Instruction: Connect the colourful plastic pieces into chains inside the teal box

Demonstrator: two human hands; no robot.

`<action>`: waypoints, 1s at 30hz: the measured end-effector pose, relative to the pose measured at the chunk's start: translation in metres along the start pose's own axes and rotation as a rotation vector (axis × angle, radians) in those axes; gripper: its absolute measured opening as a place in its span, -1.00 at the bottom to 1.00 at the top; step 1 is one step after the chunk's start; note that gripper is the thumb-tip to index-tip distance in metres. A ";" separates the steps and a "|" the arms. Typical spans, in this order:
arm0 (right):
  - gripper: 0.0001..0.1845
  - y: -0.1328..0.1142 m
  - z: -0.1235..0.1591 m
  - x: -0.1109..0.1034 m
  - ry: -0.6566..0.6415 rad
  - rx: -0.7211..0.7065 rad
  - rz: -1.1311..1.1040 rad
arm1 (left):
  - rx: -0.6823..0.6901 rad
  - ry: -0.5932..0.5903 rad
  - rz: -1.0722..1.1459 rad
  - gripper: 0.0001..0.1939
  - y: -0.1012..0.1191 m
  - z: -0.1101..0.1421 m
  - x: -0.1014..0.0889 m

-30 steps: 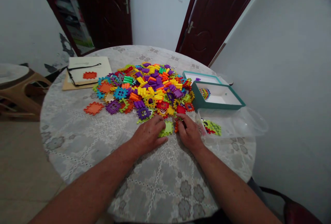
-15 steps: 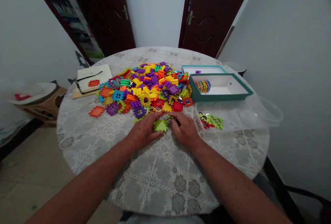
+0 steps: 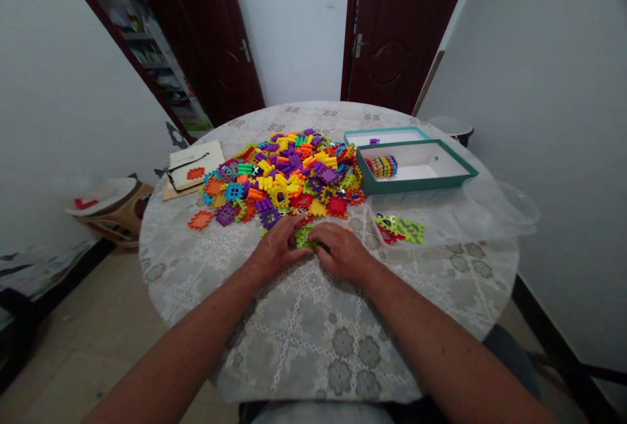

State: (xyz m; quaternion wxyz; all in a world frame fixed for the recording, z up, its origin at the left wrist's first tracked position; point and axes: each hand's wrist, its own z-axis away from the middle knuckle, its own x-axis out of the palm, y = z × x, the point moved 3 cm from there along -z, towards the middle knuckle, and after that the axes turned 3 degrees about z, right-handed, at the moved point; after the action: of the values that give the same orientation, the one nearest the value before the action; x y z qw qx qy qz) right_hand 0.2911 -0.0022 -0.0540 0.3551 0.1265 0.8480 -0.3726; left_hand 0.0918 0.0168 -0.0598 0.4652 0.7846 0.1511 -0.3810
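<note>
Holding one lime-green notched plate point(image 3: 304, 237) between both hands, at the near edge of the heap point(image 3: 289, 179), low over a patterned grey tablecloth point(image 3: 294, 339); whether it touches the cloth, we cannot tell.

Left hand point(image 3: 275, 251): narrow, index finger toward the plate's far edge, thumb along the near edge.
Right hand point(image 3: 345, 254): narrow, fingers curled at the plate's right side; fingertips partly hidden from us, exact contact unconfirmed.

Handling note: we judge that even pressure from both sides, thumbs low and plate kept level, suits thin toothed plastic; twisting could bend a tooth or spoil the grip. We would keep the fingers clear of the loose pieces just beyond.

Heap: mixed plastic, flat notched plates around the edges, yellow, purple and orange tubular pieces on top.
Left of heap: one orange notched plate point(image 3: 200, 220), apart; farther back, one pale pad point(image 3: 189, 151), bearing a black strap point(image 3: 189, 163) and one orange-red notched plate point(image 3: 196, 173).
Right of heap: one clear plastic tub point(image 3: 455, 220), with lime-green lattice pieces point(image 3: 415, 230); one teal-sided box point(image 3: 416, 184), holding a multicoloured row of pieces point(image 3: 382, 166); behind it, one shallow teal-rimmed tray with one purple piece point(image 3: 374, 141).
</note>
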 end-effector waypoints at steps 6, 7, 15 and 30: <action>-0.67 0.003 0.001 0.002 -0.044 0.012 0.054 | 0.054 -0.001 -0.042 -0.26 -0.001 0.000 0.002; -0.65 0.003 0.002 0.003 -0.056 0.007 0.059 | 0.072 -0.003 -0.047 -0.27 -0.001 0.000 0.003; -0.51 0.006 0.002 0.001 0.113 0.024 -0.074 | 0.124 -0.056 -0.062 -0.53 0.004 -0.001 0.003; -0.48 0.016 0.012 -0.010 0.233 0.303 0.253 | -0.032 -0.060 0.103 -0.47 0.000 -0.004 -0.008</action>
State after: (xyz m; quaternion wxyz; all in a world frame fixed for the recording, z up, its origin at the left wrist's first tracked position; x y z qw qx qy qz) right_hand 0.3121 0.0007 -0.0611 0.2755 0.3262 0.7950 -0.4310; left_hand 0.0886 0.0205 -0.0527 0.5012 0.7720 0.1025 -0.3773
